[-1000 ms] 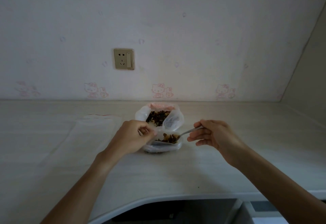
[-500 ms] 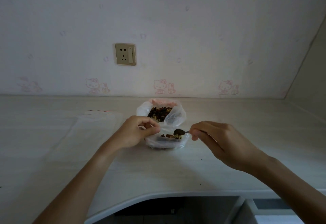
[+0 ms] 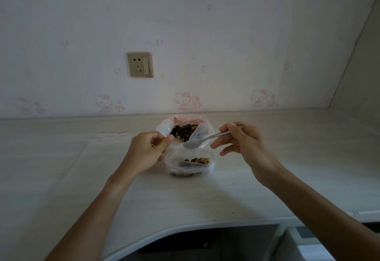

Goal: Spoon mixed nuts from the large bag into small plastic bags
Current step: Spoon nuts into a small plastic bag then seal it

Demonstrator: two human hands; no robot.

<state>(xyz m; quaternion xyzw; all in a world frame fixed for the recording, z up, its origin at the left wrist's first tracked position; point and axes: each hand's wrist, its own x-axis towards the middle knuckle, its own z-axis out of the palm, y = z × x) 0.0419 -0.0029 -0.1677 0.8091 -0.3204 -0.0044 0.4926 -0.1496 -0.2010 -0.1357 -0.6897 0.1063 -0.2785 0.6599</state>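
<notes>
Both hands grip: right (image 3: 244, 145) holds spoon (image 3: 205, 139), bowl pointing left; left (image 3: 147, 151) pinches small bag (image 3: 190, 161).

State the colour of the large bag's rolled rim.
Pale pink, on the large clear plastic bag; head view.

Both bare forearms reach in from the near edge and angle toward the middle. The left hand (image 3: 147, 151) sits knuckles-up, fingers curled, thumb and fingertips pinching the rim of the small clear plastic bag (image 3: 190, 162). The right hand (image 3: 244, 145) hovers just right of it, slightly higher, wrist cocked, thumb and forefinger gripping the handle of the slim silver metal spoon (image 3: 202, 140), lower fingers spread loosely.
</notes>
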